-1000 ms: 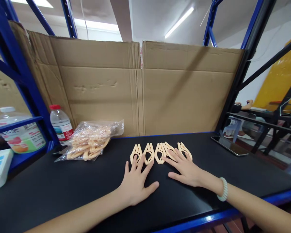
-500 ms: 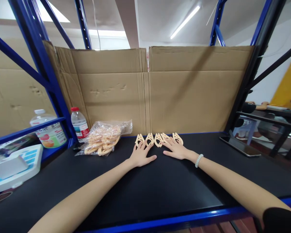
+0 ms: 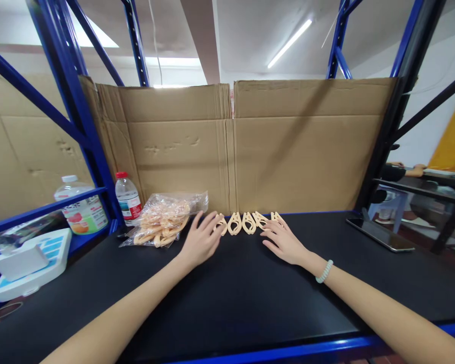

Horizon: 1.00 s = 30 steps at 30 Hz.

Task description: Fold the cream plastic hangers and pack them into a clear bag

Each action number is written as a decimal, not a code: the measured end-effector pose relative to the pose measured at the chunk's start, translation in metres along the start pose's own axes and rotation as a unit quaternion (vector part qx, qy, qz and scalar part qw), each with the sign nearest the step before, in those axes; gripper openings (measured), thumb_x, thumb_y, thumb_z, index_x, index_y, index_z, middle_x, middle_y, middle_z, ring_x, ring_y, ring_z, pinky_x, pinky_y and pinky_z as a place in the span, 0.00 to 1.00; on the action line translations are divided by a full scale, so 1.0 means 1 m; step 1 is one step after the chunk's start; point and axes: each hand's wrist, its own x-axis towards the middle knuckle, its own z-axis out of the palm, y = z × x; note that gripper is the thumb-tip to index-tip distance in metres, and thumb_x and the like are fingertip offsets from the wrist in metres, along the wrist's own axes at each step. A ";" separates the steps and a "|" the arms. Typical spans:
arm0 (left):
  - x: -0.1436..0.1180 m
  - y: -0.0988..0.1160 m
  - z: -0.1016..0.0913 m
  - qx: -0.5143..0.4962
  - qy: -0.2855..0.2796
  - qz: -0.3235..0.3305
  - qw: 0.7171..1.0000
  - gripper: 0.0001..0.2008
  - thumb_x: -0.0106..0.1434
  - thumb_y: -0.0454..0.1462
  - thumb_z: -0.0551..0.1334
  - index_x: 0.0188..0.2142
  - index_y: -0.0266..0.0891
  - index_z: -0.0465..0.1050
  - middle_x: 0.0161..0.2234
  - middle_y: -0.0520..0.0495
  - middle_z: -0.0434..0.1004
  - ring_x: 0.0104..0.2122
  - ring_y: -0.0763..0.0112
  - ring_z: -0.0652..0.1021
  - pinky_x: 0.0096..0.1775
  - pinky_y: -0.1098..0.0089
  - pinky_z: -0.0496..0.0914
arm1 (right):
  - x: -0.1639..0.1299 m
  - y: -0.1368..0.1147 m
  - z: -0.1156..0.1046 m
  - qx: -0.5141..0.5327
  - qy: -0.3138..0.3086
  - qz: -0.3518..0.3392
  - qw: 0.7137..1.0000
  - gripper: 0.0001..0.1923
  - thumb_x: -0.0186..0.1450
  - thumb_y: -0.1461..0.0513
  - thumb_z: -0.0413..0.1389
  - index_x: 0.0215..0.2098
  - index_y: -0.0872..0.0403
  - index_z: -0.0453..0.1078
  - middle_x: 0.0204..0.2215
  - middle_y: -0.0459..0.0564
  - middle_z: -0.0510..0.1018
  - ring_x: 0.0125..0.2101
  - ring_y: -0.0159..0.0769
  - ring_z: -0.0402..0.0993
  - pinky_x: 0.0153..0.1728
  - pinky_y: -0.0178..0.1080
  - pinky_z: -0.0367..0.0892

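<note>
Several beige plastic clips (image 3: pixel 248 223), shaped like large clothespins with an oval gap, lie in a row across the black tabletop (image 3: pixel 242 293). My left hand (image 3: pixel 200 241) is at the row's left end, fingers apart and partly covering the leftmost clip (image 3: pixel 223 225). My right hand (image 3: pixel 286 244), palm down with fingers loosely apart, reaches over the rightmost clip (image 3: pixel 276 217) and hides part of it. Whether either hand's fingertips touch the clips I cannot tell. Just left of my left hand is a clear plastic bag (image 3: pixel 163 217) full of similar beige pieces.
A red-capped water bottle (image 3: pixel 128 199) stands behind the bag. Cardboard panels (image 3: pixel 311 156) close off the back. A phone-like dark slab (image 3: pixel 379 234) lies at the right. Beyond the left frame are a large bottle (image 3: pixel 84 210) and a white-and-blue case (image 3: pixel 34 263).
My left hand has shifted left toward the bag, uncovering more of the row. My right hand has moved slightly right and down. The view has tilted a little.
</note>
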 end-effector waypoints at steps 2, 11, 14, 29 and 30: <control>-0.001 -0.018 -0.005 0.044 0.062 -0.063 0.995 0.19 0.64 0.33 0.52 0.55 0.41 0.67 0.60 0.40 0.64 0.62 0.54 0.59 0.63 0.49 0.44 | 0.001 -0.001 -0.001 0.006 0.011 -0.006 1.000 0.14 0.69 0.58 0.46 0.45 0.51 0.72 0.48 0.55 0.74 0.57 0.46 0.61 0.60 0.58 0.46; -0.006 -0.067 -0.003 0.073 0.083 -0.144 0.983 0.16 0.63 0.33 0.54 0.50 0.39 0.67 0.60 0.37 0.63 0.61 0.51 0.61 0.60 0.48 0.51 | 0.004 0.006 0.002 0.064 0.056 0.026 0.996 0.13 0.69 0.58 0.47 0.42 0.50 0.72 0.45 0.52 0.76 0.52 0.43 0.66 0.58 0.55 0.52; -0.005 -0.071 0.000 0.047 0.087 -0.127 0.987 0.11 0.64 0.32 0.51 0.40 0.40 0.71 0.55 0.39 0.69 0.57 0.53 0.66 0.58 0.50 0.57 | 0.004 0.009 0.002 0.086 0.071 0.049 0.993 0.12 0.68 0.58 0.47 0.41 0.50 0.72 0.44 0.52 0.76 0.50 0.42 0.67 0.58 0.53 0.53; -0.007 0.049 -0.004 -0.354 0.020 0.174 0.919 0.10 0.57 0.24 0.54 0.31 0.39 0.66 0.51 0.41 0.72 0.52 0.62 0.70 0.52 0.60 0.68 | 0.007 0.031 -0.012 0.389 0.154 0.320 0.850 0.18 0.62 0.51 0.49 0.36 0.56 0.72 0.34 0.54 0.79 0.35 0.38 0.75 0.36 0.39 0.71; -0.008 0.054 -0.006 -0.373 -0.011 0.187 0.909 0.09 0.55 0.25 0.55 0.32 0.39 0.66 0.50 0.41 0.72 0.51 0.62 0.71 0.51 0.60 0.68 | 0.007 0.031 -0.011 0.390 0.140 0.330 0.848 0.17 0.62 0.52 0.50 0.35 0.56 0.72 0.33 0.53 0.78 0.31 0.36 0.75 0.32 0.37 0.71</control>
